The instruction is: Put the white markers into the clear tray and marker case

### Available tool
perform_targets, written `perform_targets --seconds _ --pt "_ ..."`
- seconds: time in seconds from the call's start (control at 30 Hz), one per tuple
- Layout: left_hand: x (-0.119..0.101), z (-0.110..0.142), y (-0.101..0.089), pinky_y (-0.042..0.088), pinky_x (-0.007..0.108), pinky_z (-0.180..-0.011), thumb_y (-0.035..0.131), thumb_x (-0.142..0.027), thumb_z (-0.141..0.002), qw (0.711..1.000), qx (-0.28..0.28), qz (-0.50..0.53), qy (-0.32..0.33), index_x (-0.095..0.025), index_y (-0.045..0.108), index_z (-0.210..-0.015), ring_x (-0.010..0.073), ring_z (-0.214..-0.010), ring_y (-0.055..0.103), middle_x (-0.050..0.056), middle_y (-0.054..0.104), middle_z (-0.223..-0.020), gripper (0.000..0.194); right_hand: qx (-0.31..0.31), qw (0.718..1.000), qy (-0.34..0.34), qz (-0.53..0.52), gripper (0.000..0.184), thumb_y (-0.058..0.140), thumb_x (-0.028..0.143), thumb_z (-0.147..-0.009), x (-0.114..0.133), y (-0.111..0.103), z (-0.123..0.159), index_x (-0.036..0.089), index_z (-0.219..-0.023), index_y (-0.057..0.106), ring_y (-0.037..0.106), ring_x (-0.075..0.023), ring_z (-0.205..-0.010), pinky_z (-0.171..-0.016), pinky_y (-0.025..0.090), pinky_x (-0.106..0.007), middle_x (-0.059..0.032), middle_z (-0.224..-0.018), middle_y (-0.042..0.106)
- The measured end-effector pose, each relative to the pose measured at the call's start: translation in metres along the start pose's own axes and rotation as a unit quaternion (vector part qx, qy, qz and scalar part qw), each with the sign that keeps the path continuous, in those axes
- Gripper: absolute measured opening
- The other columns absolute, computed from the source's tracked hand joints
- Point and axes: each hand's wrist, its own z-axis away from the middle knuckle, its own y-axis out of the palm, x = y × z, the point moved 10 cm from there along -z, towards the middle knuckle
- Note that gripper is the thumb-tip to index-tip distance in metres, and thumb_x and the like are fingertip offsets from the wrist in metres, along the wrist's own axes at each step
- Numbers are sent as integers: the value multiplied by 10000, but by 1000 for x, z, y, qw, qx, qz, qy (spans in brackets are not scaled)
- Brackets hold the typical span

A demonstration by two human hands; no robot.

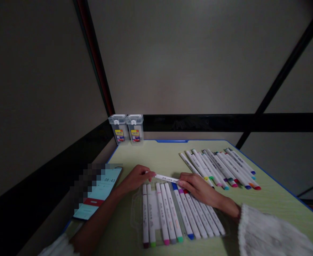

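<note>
A white marker (166, 177) is held nearly level between my hands. My left hand (139, 176) pinches its left end between thumb and fingers. At the other end, the fingers of my right hand (196, 187) are closed on the same marker. Below it lies a clear plastic case (135, 211) holding a row of white markers with coloured ends. One is a marker with a blue end (183, 213), near the middle. In the left half of the row, a gap shows between the green-ended marker (151, 217) and a pink-ended marker (162, 215). My right hand hides some upper ends.
Several loose markers (220, 167) lie spread at the table's back right. Two clear lidded boxes (135, 133) stand at the back left corner. A lit phone (99, 193) rests along the left edge of the table (151, 156). Grey wall panels enclose the table.
</note>
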Motion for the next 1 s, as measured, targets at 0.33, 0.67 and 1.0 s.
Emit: perform_targets --seconds 0.33,0.67,1.0 --pt "-7 1 -3 253 211 -488 483 -356 -714 1000 -12 -6 8 -124 595 -549 86 -501 367 -40 459 -487 306 -1 1000 9 -10 401 238 407 -922 -3 1 -2 199 -614 392 475 -142 -581 -571 364 -263 -6 -621 477" --pt "-5 1 -2 214 217 -463 426 -428 -759 1000 -12 -11 11 -140 490 -476 71 -446 296 -61 328 -437 409 -1 1000 10 -2 380 269 385 -917 -1 1 -2 200 -601 373 459 -131 -571 -558 349 -254 3 -614 465" --pt "-21 6 4 220 216 -462 459 -421 -723 1000 -3 -3 6 -150 461 -449 73 -446 308 -58 340 -425 386 -8 1000 7 -6 401 329 372 -904 -2 0 -1 186 -559 414 438 -112 -537 -514 329 -242 12 -595 449"
